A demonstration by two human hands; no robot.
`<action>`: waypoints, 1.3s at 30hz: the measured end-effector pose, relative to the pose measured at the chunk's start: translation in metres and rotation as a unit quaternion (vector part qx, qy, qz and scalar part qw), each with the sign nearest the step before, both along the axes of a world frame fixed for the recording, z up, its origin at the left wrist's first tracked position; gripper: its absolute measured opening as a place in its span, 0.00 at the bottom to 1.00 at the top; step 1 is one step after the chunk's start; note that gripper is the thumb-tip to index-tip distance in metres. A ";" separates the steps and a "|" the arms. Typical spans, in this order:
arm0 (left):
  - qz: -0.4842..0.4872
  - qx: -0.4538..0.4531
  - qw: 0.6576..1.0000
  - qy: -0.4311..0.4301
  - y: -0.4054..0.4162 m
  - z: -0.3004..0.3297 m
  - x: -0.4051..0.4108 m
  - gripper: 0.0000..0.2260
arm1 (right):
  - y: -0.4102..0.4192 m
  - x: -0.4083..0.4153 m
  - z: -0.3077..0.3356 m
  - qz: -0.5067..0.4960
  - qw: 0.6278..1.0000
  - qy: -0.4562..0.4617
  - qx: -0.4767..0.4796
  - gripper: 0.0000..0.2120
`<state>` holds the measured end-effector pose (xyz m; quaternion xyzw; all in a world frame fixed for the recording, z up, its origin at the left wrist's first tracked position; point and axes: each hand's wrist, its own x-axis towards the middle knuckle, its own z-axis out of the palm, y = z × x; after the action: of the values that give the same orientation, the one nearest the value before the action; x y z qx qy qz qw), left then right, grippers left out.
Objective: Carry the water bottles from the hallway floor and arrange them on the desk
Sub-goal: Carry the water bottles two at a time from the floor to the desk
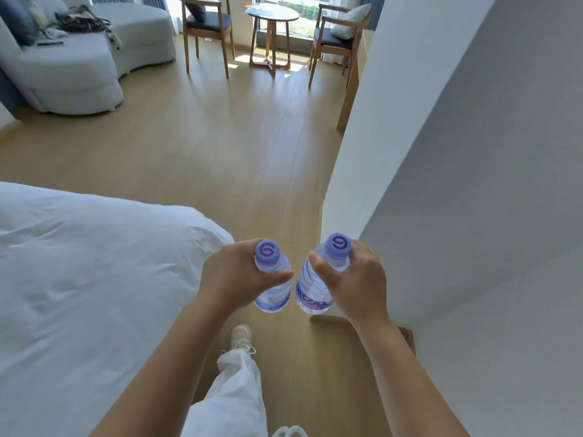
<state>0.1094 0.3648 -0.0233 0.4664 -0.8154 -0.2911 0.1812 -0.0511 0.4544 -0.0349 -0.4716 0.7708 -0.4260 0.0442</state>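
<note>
I hold two clear water bottles with purple caps upright in front of me, above the wooden floor. My left hand (235, 275) grips the left bottle (273, 296) just below its cap. My right hand (353, 279) grips the right bottle (310, 293) the same way, its cap tilted slightly right. The two bottles hang close together without touching. Past the wall corner at the right, a light wooden desk (351, 86) shows only its side panel and edge; its top is hidden.
A white bed (88, 263) fills the left side. A white wall (457, 152) runs along the right. Ahead lie a grey sofa (72, 74), two wooden chairs (206, 26) and a round table (273, 17) by the window. Open wooden floor (220, 137) stretches between them.
</note>
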 end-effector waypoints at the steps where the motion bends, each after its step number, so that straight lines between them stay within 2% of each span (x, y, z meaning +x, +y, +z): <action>1: -0.001 0.003 1.000 -0.001 -0.019 -0.002 -0.005 0.15 | -0.019 -0.005 -0.002 0.000 1.000 0.000 0.000 0.16; 12: -0.069 0.009 0.997 0.024 -0.255 0.018 -0.071 0.14 | -0.235 -0.053 0.011 -0.061 0.998 0.004 -0.012 0.11; 20: -0.070 0.030 0.996 0.038 -0.374 0.020 -0.116 0.18 | -0.346 -0.104 0.014 -0.095 0.995 -0.002 0.003 0.14; 23: -0.081 0.025 0.996 0.034 -0.415 0.016 -0.142 0.15 | -0.387 -0.130 0.009 -0.096 0.995 -0.009 0.009 0.13; 39: -0.115 0.002 0.992 0.048 -0.663 0.025 -0.365 0.17 | -0.636 -0.338 0.010 -0.108 0.994 -0.033 -0.014 0.12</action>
<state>-0.2555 -0.2984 0.0016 0.3552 -0.8536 -0.3335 0.1843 -0.3895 -0.1817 -0.0254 -0.3719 0.8092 -0.4546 0.0170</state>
